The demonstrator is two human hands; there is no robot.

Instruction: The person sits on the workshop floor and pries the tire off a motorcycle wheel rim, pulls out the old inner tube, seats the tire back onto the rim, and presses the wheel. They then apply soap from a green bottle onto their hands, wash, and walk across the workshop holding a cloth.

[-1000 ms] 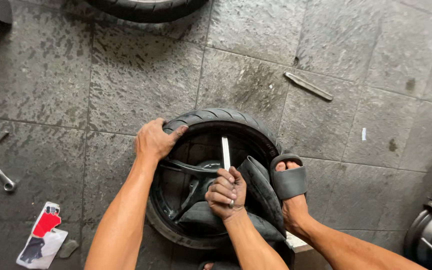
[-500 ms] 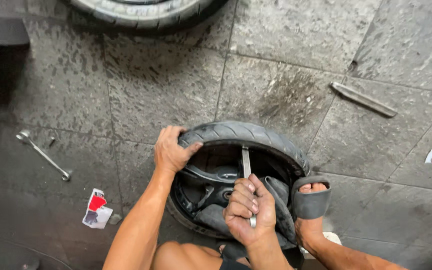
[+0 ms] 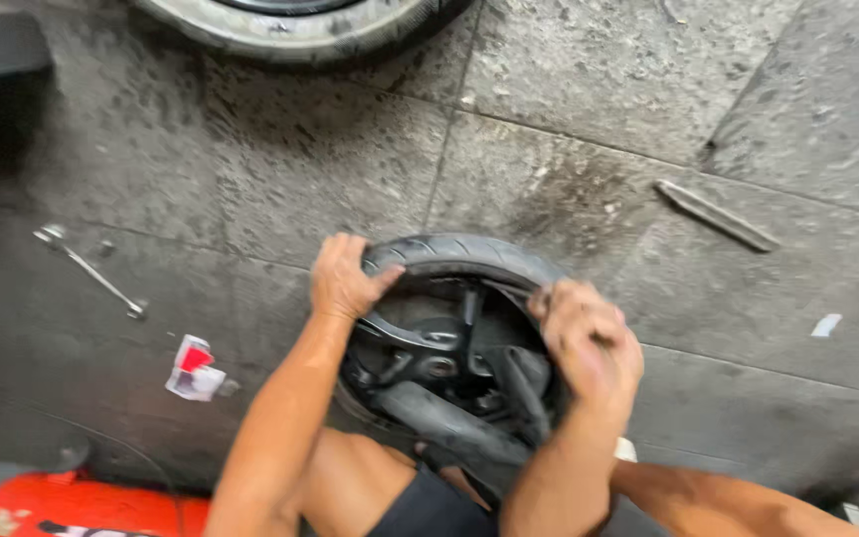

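Note:
A small black tyre (image 3: 459,254) on a dark spoked wheel (image 3: 429,348) lies on the grey tiled floor in front of me. My left hand (image 3: 342,280) grips the tyre's upper left edge, fingers over the rubber. My right hand (image 3: 587,338) is closed on the tyre's right side, pressing on the rubber there. A loose black inner tube (image 3: 449,423) hangs out across the lower part of the wheel. No tool shows in either hand.
A flat metal tyre lever (image 3: 716,216) lies on the floor to the right. A spanner (image 3: 91,270) lies to the left, with a small red and white packet (image 3: 194,368) nearer. A bigger tyre (image 3: 290,25) sits at the top edge. A red object (image 3: 72,505) is bottom left.
The view swung and moved closer. My right hand left the metal lever standing in the wheel's middle and now grips the tyre's right side. The lever and the sandalled foot are out of sight.

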